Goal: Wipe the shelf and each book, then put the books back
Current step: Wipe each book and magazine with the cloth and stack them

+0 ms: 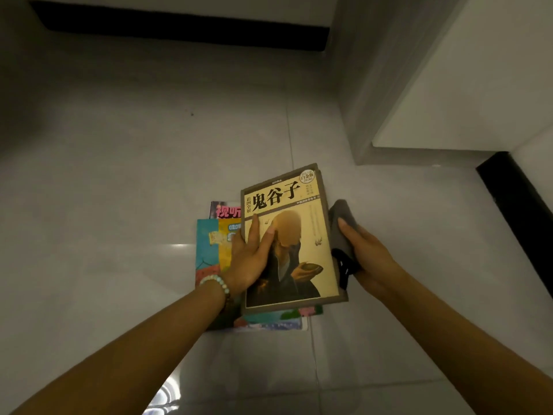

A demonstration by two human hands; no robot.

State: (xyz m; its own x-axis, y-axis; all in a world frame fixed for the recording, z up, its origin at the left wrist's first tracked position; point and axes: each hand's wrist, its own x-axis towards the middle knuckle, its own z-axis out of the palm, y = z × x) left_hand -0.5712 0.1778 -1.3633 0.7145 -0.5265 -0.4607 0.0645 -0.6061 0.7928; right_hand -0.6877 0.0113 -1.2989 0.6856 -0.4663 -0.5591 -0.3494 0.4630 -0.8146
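Note:
A yellow book with a brown border (302, 235) is held above a small pile of colourful books (209, 250) that lies on the tiled floor. My left hand (250, 256) grips the yellow book's left edge, thumb on the cover. My right hand (366, 253) holds a folded grey cloth (344, 232) against the book's right edge. Most of the pile is hidden under the yellow book.
A white cabinet or wall corner (449, 100) rises at the upper right. A black skirting strip (185, 31) runs along the far wall, and another black strip (520, 211) lines the right side. Glossy grey floor tiles (119, 205) surround the pile.

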